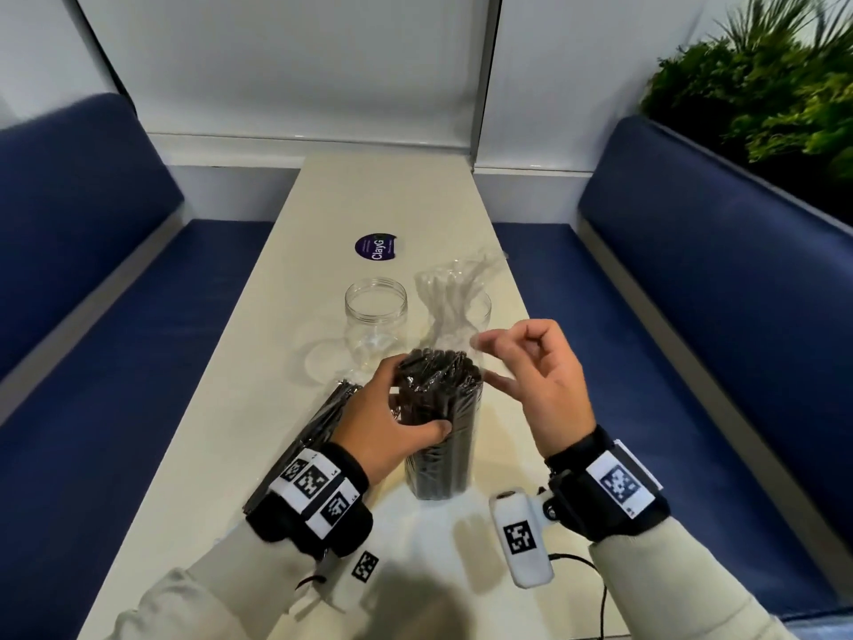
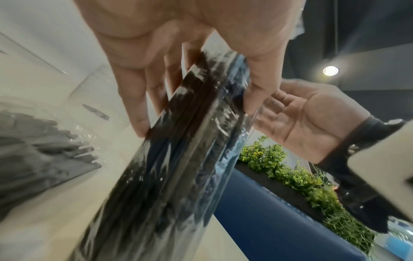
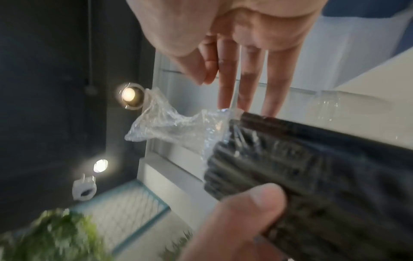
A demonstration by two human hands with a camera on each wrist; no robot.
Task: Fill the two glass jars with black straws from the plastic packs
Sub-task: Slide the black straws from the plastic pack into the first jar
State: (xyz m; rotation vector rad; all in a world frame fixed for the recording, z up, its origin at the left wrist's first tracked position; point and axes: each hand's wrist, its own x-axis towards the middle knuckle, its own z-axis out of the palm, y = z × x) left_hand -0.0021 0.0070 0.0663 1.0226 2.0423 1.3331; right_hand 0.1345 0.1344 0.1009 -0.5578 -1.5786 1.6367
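Head view: the left hand (image 1: 392, 422) wraps fingers and thumb round a pack of black straws (image 1: 438, 431) standing upright near the bench's (image 1: 258, 385) near end, long axis vertical, its twisted clear top pointing up and away. The right hand (image 1: 531, 385) hovers at the pack's top, thumb and forefinger meeting; whether they pinch plastic, I cannot tell. Behind stand an empty glass jar (image 1: 376, 316) and a second jar (image 1: 480, 309), half hidden by the wrapper. A second pack (image 1: 318, 422) lies flat towards the left edge.

Left wrist view: fingers (image 2: 134, 98) and thumb clamp the pack's length.

Right wrist view: the crumpled wrapper tail (image 3: 165, 121) hangs free beyond the fingertips.
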